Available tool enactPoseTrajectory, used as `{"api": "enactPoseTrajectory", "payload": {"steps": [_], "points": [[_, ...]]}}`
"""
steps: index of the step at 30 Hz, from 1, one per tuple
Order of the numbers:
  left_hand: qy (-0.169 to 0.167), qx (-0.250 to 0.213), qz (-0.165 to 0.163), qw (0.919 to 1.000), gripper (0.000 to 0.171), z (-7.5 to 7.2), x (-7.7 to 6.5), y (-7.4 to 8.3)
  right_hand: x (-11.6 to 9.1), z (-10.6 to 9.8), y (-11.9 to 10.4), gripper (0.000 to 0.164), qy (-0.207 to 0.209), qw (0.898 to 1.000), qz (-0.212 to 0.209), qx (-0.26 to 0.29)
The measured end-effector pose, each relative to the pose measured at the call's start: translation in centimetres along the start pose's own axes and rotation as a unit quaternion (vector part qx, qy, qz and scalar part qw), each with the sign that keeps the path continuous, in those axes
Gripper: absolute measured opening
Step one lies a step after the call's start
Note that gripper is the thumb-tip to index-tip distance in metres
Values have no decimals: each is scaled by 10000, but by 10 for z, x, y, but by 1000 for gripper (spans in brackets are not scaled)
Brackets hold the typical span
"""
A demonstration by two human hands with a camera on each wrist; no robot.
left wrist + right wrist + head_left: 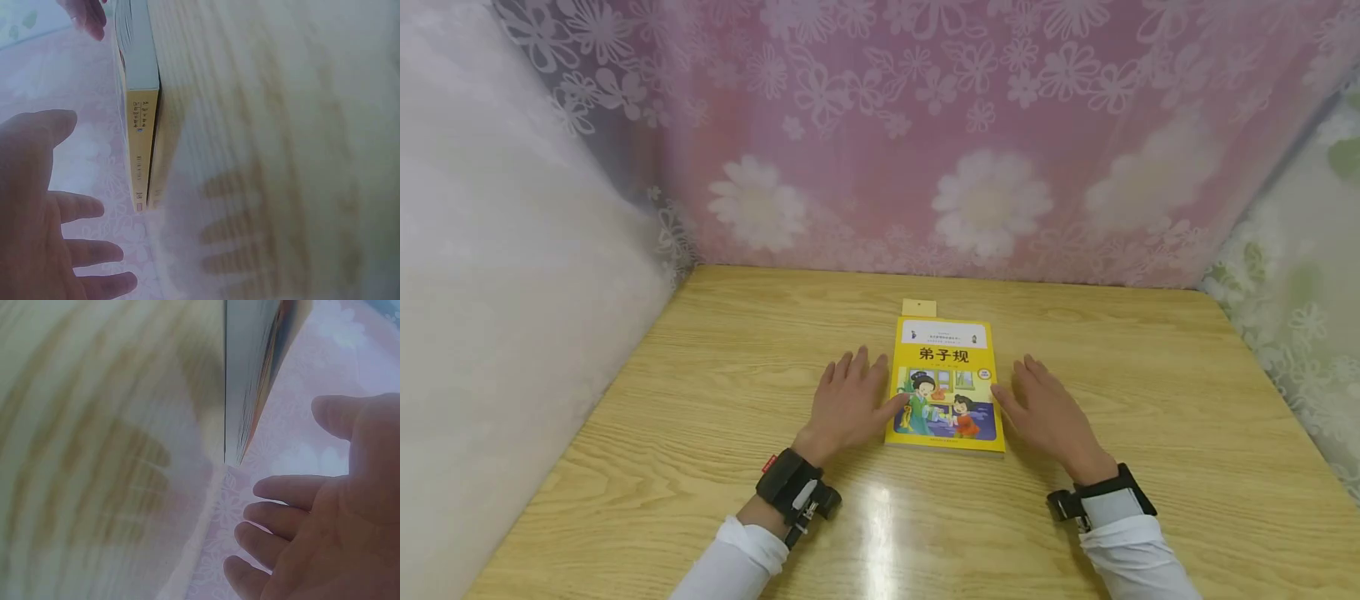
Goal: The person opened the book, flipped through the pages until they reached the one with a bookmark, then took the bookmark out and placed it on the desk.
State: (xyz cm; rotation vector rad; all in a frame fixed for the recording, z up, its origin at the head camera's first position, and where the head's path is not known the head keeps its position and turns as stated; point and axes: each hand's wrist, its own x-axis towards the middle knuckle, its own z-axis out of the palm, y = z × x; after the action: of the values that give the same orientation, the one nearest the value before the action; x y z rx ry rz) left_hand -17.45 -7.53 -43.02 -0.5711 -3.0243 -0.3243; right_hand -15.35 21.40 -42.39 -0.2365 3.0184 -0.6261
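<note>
A yellow book [951, 337] with a cartoon cover lies flat on the wooden table, its title facing the person. To its left, the left hand [846, 408] is held with fingers spread, and its thumb overlaps the cover's edge in the head view. The left wrist view shows the book's yellow spine [139, 150] apart from that hand's fingers. On the other side the right hand [1052, 412] has its fingers extended and its thumb near the right edge. Facing it in the right wrist view are the page edges [240, 381]. Neither hand grips anything.
A small pale yellow card [919, 308] with a dark dot lies at the book's top edge. The wooden table [737, 333] meets a pink floral curtain [865, 192] at the back, with pale cloth at both sides. Both wrists wear black straps with cameras.
</note>
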Motion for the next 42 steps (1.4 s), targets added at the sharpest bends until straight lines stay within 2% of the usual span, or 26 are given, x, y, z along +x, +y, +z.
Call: {"api": "enactPoseTrajectory", "payload": {"steps": [12, 23, 33, 42], "points": [[-85, -134, -35, 9999, 74, 0, -4, -2, 3, 3, -8, 75, -300, 9994, 9, 169], [-276, -78, -60, 9996, 71, -5, -6, 1, 3, 9, -13, 70, -552, 9981, -208, 198], [-337, -191, -145, 9991, 73, -4, -9, 0, 1, 9, -14, 74, -509, 9979, -345, 211], [-182, -272, -133, 9994, 73, -3, -12, -4, 2, 5, -16, 76, -333, 9978, -458, 357]]}}
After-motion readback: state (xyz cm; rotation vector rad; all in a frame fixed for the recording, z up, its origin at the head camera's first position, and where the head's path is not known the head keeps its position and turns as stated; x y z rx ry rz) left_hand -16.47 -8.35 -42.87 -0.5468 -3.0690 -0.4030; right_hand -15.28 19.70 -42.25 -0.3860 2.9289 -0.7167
